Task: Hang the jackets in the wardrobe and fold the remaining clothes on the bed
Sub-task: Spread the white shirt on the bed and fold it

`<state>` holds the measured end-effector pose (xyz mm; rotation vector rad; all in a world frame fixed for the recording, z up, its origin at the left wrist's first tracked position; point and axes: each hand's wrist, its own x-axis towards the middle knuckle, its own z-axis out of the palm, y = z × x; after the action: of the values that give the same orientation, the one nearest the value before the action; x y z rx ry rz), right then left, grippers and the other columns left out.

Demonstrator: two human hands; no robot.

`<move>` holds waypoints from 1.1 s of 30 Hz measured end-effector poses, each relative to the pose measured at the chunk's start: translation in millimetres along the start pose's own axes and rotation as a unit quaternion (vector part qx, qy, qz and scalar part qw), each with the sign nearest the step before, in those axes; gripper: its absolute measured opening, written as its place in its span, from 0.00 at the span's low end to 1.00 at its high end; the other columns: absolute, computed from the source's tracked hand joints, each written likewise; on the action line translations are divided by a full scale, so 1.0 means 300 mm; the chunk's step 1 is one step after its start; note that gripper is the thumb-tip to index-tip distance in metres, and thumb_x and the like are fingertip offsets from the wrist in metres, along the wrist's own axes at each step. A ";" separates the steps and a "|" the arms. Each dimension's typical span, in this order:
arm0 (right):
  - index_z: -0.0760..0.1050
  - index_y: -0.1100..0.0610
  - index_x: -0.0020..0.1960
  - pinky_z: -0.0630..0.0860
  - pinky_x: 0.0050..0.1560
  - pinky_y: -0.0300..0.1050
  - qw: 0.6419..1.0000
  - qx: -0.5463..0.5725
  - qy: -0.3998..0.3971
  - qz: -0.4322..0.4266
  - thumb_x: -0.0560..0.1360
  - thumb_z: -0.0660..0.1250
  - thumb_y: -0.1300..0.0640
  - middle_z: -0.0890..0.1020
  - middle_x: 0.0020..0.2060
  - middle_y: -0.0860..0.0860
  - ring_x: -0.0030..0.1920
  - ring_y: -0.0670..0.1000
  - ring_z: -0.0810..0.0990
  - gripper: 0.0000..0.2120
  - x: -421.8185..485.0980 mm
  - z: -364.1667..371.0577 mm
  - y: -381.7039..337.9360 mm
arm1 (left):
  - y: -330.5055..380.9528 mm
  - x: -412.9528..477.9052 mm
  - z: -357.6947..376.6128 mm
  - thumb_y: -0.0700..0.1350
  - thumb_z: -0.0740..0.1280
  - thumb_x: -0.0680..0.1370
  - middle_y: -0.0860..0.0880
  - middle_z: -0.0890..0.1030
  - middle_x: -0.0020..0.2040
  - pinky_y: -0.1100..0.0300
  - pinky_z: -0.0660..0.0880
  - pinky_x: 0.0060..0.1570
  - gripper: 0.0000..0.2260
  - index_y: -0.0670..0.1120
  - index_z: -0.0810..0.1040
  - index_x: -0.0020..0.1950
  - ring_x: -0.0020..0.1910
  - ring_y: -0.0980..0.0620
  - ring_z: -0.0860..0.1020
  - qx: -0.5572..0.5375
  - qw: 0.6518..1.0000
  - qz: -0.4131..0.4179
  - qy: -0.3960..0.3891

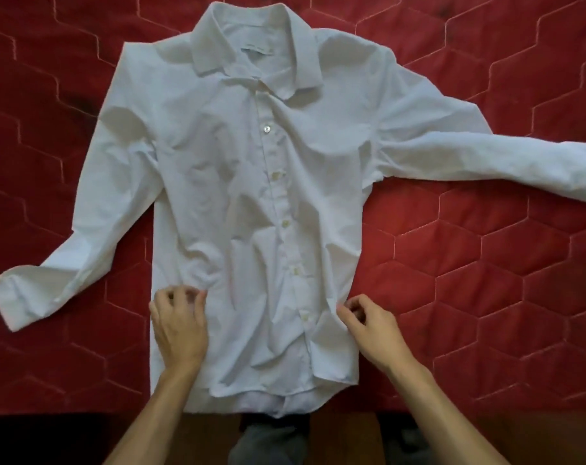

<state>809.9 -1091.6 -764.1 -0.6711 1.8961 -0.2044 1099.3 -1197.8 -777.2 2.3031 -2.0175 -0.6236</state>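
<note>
I see the white shirt (pixel 251 196) lying face up, buttoned, flat on the red quilted bedspread (pixel 486 280), hem at the near edge. Left hand (pixel 179 327) and right hand (pixel 373 330) are both curled, fingertips pinching fabric at the lower side seams. Thin cotton, light, limp, creases easily (no stiffness beyond the collar (pixel 251 38)). I'd grip seams and shoulders, not mid-panel

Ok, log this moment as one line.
stage: smoothing | shirt: flat, face up, buttoned, unfolded | left hand, right hand: on lower side edges | bed
</note>
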 end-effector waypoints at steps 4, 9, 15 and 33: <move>0.76 0.51 0.40 0.73 0.43 0.47 0.997 -0.059 0.034 -0.047 0.77 0.65 0.47 0.81 0.39 0.46 0.41 0.49 0.79 0.11 -0.037 0.027 0.048 | -0.063 0.046 -0.067 0.42 0.68 0.80 0.46 0.78 0.47 0.55 0.70 0.45 0.04 0.43 0.76 0.52 0.46 0.47 0.77 -0.086 0.995 -0.048 -0.025; 0.74 0.50 0.55 0.73 0.50 0.47 0.999 0.037 0.027 0.015 0.82 0.58 0.52 0.81 0.50 0.48 0.51 0.50 0.80 0.07 -0.137 0.038 0.083 | -0.149 0.116 -0.185 0.42 0.68 0.80 0.43 0.78 0.45 0.56 0.67 0.46 0.07 0.41 0.74 0.55 0.45 0.44 0.76 -0.109 0.993 -0.049 0.010; 0.47 0.43 0.78 0.76 0.58 0.48 0.999 -0.028 -0.023 -0.021 0.64 0.70 0.33 0.64 0.64 0.41 0.59 0.43 0.71 0.51 -0.318 0.159 0.119 | -0.239 0.031 -0.233 0.60 0.65 0.78 0.40 0.67 0.71 0.47 0.70 0.63 0.32 0.46 0.62 0.76 0.67 0.41 0.72 -0.088 0.989 -0.083 -0.080; 0.75 0.58 0.60 0.72 0.47 0.49 0.965 0.037 0.177 0.190 0.81 0.61 0.56 0.81 0.50 0.57 0.47 0.55 0.77 0.10 -0.387 0.099 0.327 | -0.388 -0.243 -0.175 0.43 0.59 0.83 0.31 0.75 0.58 0.38 0.73 0.51 0.14 0.36 0.73 0.64 0.55 0.31 0.75 0.090 0.967 -0.235 -0.045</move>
<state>833.7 -943.1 -727.0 -0.2174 2.3058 -0.1552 1219.3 -1121.6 -739.7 2.9458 -1.6170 -0.5854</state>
